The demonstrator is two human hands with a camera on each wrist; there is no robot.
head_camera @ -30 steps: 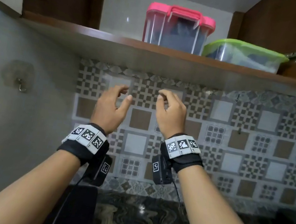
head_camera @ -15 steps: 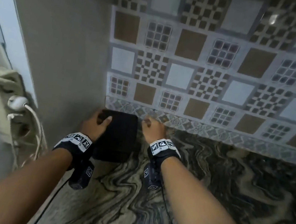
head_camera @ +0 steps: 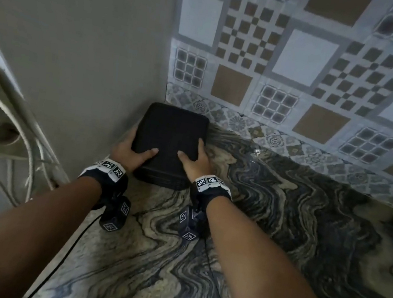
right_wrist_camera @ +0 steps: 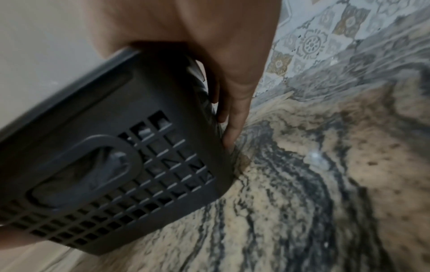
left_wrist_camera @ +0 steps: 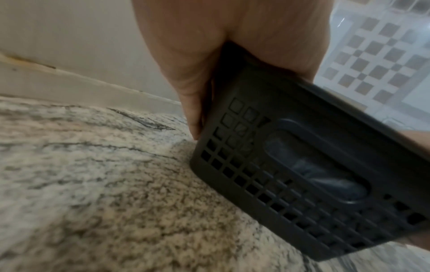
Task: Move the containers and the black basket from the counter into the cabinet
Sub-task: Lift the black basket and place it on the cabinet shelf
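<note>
The black lidded basket (head_camera: 169, 142) stands on the marble counter (head_camera: 279, 239) in the corner where the grey side wall meets the tiled wall. My left hand (head_camera: 129, 150) grips its left side, thumb lying on the lid. My right hand (head_camera: 195, 160) grips the right side the same way. The left wrist view shows the basket's grid wall and oval handle hole (left_wrist_camera: 309, 165), with my fingers (left_wrist_camera: 193, 110) down its side. In the right wrist view my fingers (right_wrist_camera: 230, 117) wrap the basket's (right_wrist_camera: 104, 156) corner. The cabinet and the other containers are out of view.
A grey side wall (head_camera: 78, 40) stands close on the left of the basket, patterned tiles (head_camera: 306, 63) behind it. A socket box with white cables (head_camera: 1, 123) hangs at the far left. Bare marble counter stretches to the right and toward me.
My view dropped from the cabinet shelf to the counter. Both hands came down from the air, reached the basket half a second ago, and now grip its two sides.
</note>
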